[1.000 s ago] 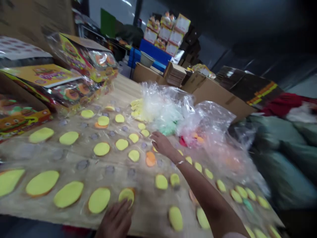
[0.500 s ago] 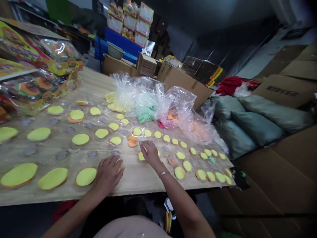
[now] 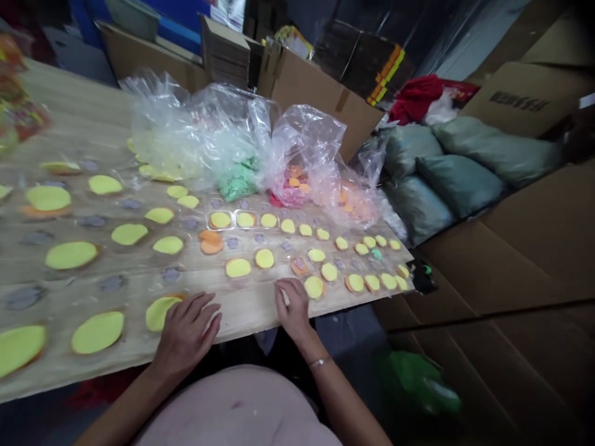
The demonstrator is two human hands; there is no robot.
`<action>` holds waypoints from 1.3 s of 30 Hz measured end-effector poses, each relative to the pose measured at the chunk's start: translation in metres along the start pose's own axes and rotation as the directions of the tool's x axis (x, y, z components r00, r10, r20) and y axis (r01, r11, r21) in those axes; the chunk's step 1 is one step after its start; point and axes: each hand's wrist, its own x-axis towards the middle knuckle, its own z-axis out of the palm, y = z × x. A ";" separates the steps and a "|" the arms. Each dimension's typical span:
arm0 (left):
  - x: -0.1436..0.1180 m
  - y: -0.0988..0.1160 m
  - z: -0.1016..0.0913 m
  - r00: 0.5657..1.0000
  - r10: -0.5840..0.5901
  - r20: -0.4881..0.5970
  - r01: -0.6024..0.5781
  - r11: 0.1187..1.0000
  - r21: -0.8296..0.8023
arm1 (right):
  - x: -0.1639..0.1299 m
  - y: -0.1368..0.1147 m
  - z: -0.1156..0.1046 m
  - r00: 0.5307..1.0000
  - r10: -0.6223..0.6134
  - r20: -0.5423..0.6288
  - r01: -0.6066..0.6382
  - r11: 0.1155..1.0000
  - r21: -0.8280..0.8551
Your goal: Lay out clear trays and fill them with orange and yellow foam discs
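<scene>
Rows of flat yellow foam discs (image 3: 71, 254) lie in clear plastic trays on a wooden table (image 3: 83, 118), with a few orange discs (image 3: 211, 242) among them. My left hand (image 3: 186, 331) lies flat near the front edge, fingers spread, partly covering a yellow disc (image 3: 157, 311). My right hand (image 3: 292, 308) rests at the front edge beside another yellow disc (image 3: 314, 287); its fingers curl down on the table and I cannot tell whether they hold anything.
Clear plastic bags (image 3: 204, 136) with green, red and orange pieces stand at the table's back. Cardboard boxes (image 3: 320, 87) and grey-green sacks (image 3: 465, 167) lie behind and to the right. Large flat cardboard (image 3: 511, 266) is at the right.
My right hand has drawn back from the middle rows to the front edge. My left hand stays near the front edge. The view has tilted down and to the right.
</scene>
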 end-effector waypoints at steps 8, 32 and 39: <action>-0.016 -0.030 -0.041 0.988 -0.144 -0.058 0.151 0.979 0.140 | 0.181 -0.047 0.134 0.801 -0.068 0.595 0.321 0.887 -0.332; 0.136 -0.104 0.058 0.703 -0.491 0.514 0.434 0.869 0.238 | 0.054 0.008 0.024 0.599 0.325 0.732 -0.799 0.193 0.569; 0.136 -0.088 0.030 0.631 -0.565 0.532 0.616 0.781 0.098 | 0.020 -0.010 0.036 0.619 0.263 0.740 -0.778 0.331 0.533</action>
